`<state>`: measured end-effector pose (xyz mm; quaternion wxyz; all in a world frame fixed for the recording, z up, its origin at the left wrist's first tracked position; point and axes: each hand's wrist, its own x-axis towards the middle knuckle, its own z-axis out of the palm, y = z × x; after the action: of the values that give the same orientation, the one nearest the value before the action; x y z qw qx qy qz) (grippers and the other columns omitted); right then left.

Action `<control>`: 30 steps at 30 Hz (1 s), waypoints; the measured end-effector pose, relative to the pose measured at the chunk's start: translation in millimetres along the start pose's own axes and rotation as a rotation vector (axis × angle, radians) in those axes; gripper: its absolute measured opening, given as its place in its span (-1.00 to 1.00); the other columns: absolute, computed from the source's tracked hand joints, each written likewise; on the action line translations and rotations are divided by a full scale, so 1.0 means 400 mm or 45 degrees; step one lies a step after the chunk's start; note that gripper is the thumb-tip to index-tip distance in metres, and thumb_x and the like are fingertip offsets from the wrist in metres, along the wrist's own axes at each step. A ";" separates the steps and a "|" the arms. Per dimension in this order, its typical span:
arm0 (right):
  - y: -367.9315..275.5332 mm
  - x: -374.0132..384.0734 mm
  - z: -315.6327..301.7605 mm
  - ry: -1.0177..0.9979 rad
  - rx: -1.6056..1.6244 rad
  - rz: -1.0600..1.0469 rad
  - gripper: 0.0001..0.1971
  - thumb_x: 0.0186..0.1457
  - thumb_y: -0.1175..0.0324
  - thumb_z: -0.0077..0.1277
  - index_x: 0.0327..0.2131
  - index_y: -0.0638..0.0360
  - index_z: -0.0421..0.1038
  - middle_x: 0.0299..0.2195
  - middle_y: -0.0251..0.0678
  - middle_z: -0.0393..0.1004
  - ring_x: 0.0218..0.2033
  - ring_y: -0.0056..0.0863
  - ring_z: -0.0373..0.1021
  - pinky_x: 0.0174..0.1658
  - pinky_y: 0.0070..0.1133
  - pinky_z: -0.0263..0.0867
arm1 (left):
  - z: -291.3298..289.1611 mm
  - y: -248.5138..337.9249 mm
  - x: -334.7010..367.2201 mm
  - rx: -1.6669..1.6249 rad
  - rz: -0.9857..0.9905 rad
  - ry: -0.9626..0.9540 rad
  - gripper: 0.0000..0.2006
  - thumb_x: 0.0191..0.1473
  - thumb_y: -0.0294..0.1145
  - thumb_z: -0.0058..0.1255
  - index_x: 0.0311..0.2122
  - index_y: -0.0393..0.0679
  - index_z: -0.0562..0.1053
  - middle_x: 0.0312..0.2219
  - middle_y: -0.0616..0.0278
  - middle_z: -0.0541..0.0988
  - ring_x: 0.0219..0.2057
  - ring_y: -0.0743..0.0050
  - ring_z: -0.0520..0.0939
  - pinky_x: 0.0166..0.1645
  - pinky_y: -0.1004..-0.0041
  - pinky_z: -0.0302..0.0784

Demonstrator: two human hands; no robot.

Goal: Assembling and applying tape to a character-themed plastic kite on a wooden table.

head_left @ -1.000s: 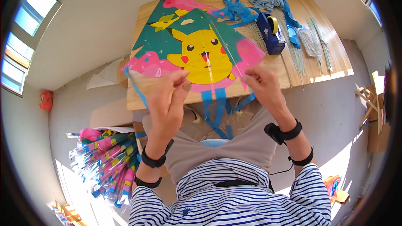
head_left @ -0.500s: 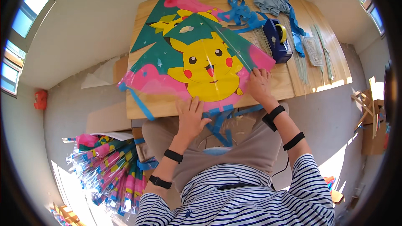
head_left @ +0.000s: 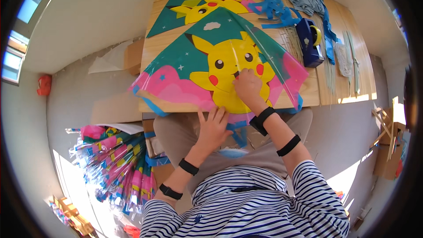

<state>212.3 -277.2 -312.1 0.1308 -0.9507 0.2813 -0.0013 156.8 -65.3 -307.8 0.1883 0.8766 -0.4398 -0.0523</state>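
Observation:
A triangular kite [head_left: 196,57] in teal and pink, with a large yellow cartoon creature on it, lies spread over the near part of the table. Blue ribbon [head_left: 154,107] hangs from its left corner, and more shows along its near edge. My left hand [head_left: 212,128] rests on that near edge, fingers spread and open. Over the creature's mouth, my right hand [head_left: 249,89] is closed with its fingers curled down against the kite. Whatever sits inside those fingers is hidden. A second, similar kite [head_left: 172,15] lies partly beneath the first.
On the wooden table [head_left: 324,97], a dark blue tape dispenser [head_left: 307,44] stands right of the kites, near tangled blue ribbon [head_left: 273,6], a grey-blue cloth [head_left: 305,1] and thin sticks [head_left: 348,61]. A pile of bundled kites [head_left: 116,163] sits low at my left.
My right hand has left the kite's right corner and moved left to the creature's mouth, its fingers now curled. My left hand stays on the near edge. The view has shifted slightly.

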 end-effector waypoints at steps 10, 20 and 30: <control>-0.003 0.049 0.009 -0.013 0.063 0.143 -0.83 -0.04 0.37 0.18 -0.34 0.21 0.59 -0.28 0.00 0.64 -0.22 0.00 0.60 -0.21 -0.22 0.51 | 0.013 0.011 -0.011 -0.063 -0.033 0.081 -0.27 -0.21 -0.18 0.42 0.12 -0.21 0.45 0.15 0.07 0.39 0.26 -0.02 0.32 0.31 -0.52 -0.08; 0.029 0.028 -0.027 -0.020 0.176 0.057 -0.83 -0.10 0.36 0.16 -0.40 0.23 0.59 -0.34 0.05 0.62 -0.28 0.07 0.58 -0.24 -0.19 0.50 | -0.013 0.032 -0.015 -0.197 -0.027 0.063 -0.36 -0.16 -0.22 0.39 0.08 -0.17 0.48 0.15 0.06 0.42 0.24 0.00 0.35 0.34 -0.41 -0.01; 0.071 -0.198 -0.447 0.081 0.565 -0.888 -0.90 -0.13 0.61 0.04 -0.45 0.25 0.41 -0.50 -0.09 0.48 -0.47 -0.06 0.44 -0.41 -0.26 0.31 | -0.537 -0.225 0.148 -0.481 -0.122 1.014 -0.31 -0.06 -0.40 0.40 0.22 -0.23 0.40 0.20 0.04 0.45 0.28 0.08 0.39 0.31 0.14 0.32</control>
<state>116.7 -302.1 -140.7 0.3155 -0.9372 -0.0608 -0.1355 315.5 -2.4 -138.9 0.4973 0.7980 -0.2745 0.2014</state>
